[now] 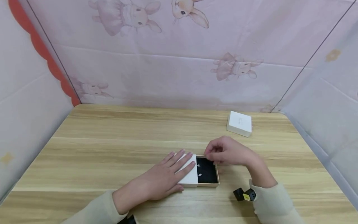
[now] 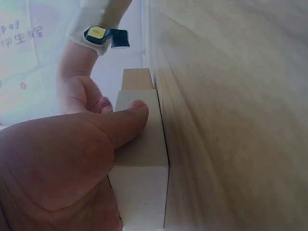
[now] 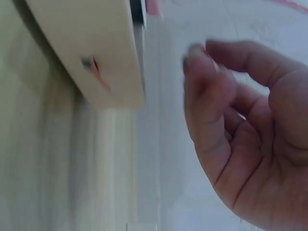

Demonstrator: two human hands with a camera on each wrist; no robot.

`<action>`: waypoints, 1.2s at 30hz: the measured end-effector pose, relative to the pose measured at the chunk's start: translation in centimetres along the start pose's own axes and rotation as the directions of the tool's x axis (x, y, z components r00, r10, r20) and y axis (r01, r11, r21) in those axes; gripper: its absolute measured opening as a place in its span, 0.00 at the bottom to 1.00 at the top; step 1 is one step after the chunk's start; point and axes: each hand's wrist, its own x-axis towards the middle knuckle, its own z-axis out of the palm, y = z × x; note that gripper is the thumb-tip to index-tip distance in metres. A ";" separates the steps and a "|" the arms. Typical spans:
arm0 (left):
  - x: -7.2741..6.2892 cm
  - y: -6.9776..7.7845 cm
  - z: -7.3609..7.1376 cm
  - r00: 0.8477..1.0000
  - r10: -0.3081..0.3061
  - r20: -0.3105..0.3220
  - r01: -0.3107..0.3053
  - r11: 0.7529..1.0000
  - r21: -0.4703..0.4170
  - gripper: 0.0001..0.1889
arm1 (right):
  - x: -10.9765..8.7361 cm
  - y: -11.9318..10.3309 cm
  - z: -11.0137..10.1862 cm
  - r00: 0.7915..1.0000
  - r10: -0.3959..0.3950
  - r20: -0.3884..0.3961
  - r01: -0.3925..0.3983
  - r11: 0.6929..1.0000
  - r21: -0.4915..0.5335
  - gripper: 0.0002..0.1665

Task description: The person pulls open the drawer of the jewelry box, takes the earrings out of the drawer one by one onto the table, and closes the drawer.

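My left hand (image 1: 165,177) rests with fingers spread and straight across the white sleeve (image 1: 193,179) of a small drawer-type jewelry box. In the left wrist view, its thumb (image 2: 130,120) lies against the sleeve's near side. The tan drawer (image 1: 209,184) sticks out to the right, showing a black insert (image 1: 208,174) with two small silvery star-like earrings (image 1: 199,175) on it. Over the drawer's far right corner hovers my right hand (image 1: 227,152), fingers curled and thumb close to the fingertips. No object shows between them. A small ribbon tab (image 3: 98,72) hangs from the drawer's end.
A white lidded box (image 1: 240,123) with faint print lies farther back on the wooden table (image 1: 126,130), toward the right. Behind the table hangs a pale pink curtain (image 1: 173,81) printed with rabbits. A black device with a yellow label (image 1: 246,196) is at the right cuff.
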 end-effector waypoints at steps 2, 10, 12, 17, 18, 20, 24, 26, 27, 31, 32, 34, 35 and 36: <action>0.0 0.0 0.0 1.000 0.001 -0.002 -0.001 1.000 -0.005 0.39 | 0.3 -0.3 0.7 0.999 0.000 0.049 0.000 1.000 0.010 0.06; -0.1 0.0 0.1 1.000 0.002 -0.013 -0.002 1.000 -0.005 0.39 | 0.9 -0.2 2.1 0.994 0.043 0.099 -0.042 0.999 -0.014 0.08; -0.1 0.0 0.1 1.000 0.003 -0.013 -0.003 1.000 -0.004 0.39 | 1.0 -0.1 2.2 0.995 0.041 0.094 -0.038 0.999 -0.035 0.09; -0.1 0.0 0.1 1.000 0.004 -0.015 -0.004 1.000 -0.005 0.39 | 1.1 0.0 2.4 0.995 0.038 0.091 -0.030 0.996 -0.084 0.10; -0.1 0.0 0.1 1.000 0.004 -0.017 -0.005 1.000 -0.005 0.39 | 1.1 0.0 2.4 0.995 0.035 0.092 -0.026 0.995 -0.091 0.09; -0.1 0.0 0.0 1.000 0.004 -0.016 -0.004 1.000 -0.007 0.39 | 1.2 0.0 2.5 0.995 0.024 0.093 -0.013 0.994 -0.108 0.09; -0.1 0.0 0.0 1.000 0.001 -0.013 -0.002 1.000 -0.008 0.39 | 1.2 -0.1 2.6 0.996 0.007 0.092 0.005 0.992 -0.124 0.07; -0.1 0.0 0.0 1.000 0.000 -0.009 0.000 1.000 -0.007 0.39 | 1.3 -0.2 2.7 0.996 0.010 0.090 0.002 0.991 -0.137 0.06; -0.1 0.0 0.1 1.000 0.000 -0.008 0.000 1.000 -0.007 0.39 | 1.3 -0.3 2.8 0.996 0.013 0.088 -0.001 0.990 -0.142 0.06; -0.1 0.0 0.1 1.000 0.001 -0.007 -0.001 1.000 -0.006 0.39 | 1.3 -0.4 2.9 0.996 0.018 0.082 -0.004 0.987 -0.161 0.08; -0.1 0.0 0.2 1.000 0.002 -0.009 -0.002 1.000 -0.005 0.39 | 1.3 -0.4 3.0 0.997 0.015 0.081 -0.001 0.986 -0.166 0.08; -0.1 0.0 0.2 1.000 0.004 -0.014 -0.004 1.000 -0.004 0.39 | 1.3 -0.3 3.0 0.997 0.009 0.078 0.005 0.984 -0.176 0.08; -0.1 0.0 0.2 1.000 0.005 -0.016 -0.005 1.000 -0.002 0.39 | 1.4 -0.3 3.1 0.997 0.006 0.077 0.008 0.983 -0.182 0.08; -0.1 0.0 0.2 1.000 0.006 -0.018 -0.006 1.000 -0.003 0.39 | 1.4 -0.3 3.1 0.997 0.005 0.076 0.010 0.982 -0.190 0.08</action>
